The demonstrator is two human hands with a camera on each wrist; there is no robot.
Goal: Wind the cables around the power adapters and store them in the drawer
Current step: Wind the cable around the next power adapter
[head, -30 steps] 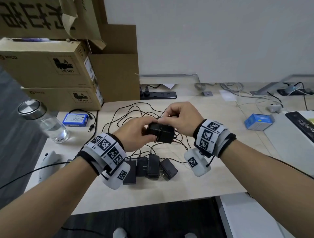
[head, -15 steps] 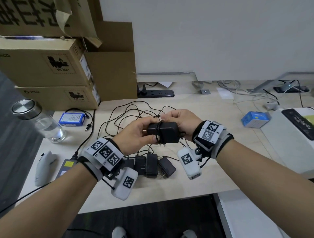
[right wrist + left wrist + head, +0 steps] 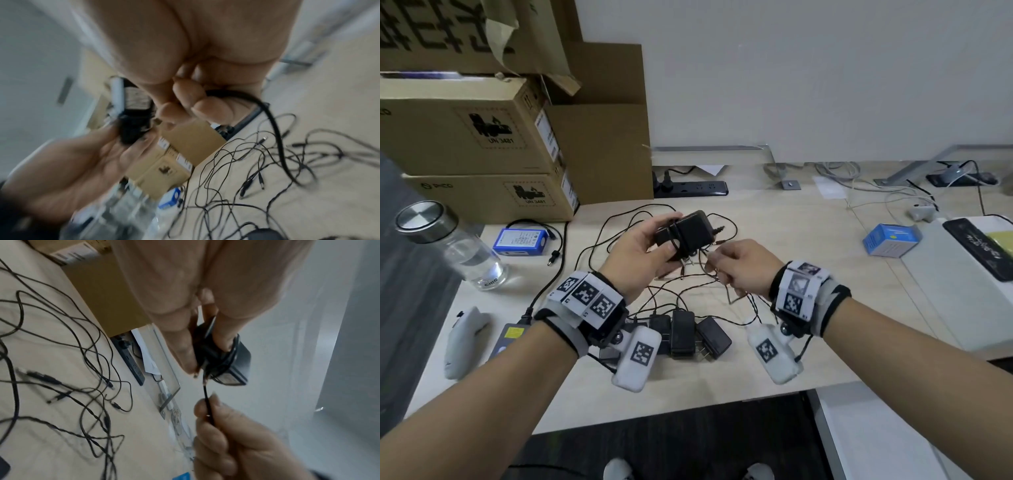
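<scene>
Since approx. half a sec ago the hands have parted: left hand (image 3: 643, 251) has lifted the power adapter (image 3: 690, 230) up and toward the far edge of the bench (image 3: 774, 240), while right hand (image 3: 743, 270) has dropped back toward the near side, drawing the cable (image 3: 207, 400) out. Left hand is clenched round the adapter, thumb over the turns already wound on its body; right hand pinches the free cable between thumb and forefinger, w/ the slack trailing down into the tangle of loose cables (image 3: 619, 236) on the bench. Right wrist view is blurred, so the exact pinch point is probably near the last turn, can't say more. To do this step well: keep the cable taut, lay each new turn snug beside the last, hold the thumb on the finished turns so they don't slip, and feed slack clear of the other leads to avoid snagging. Adapter sits above mid-bench, just beyond and left of the right hand. More adapters (image 3: 683, 330) lie unwound near the front edge, between the wrists. No drawer in view.
</scene>
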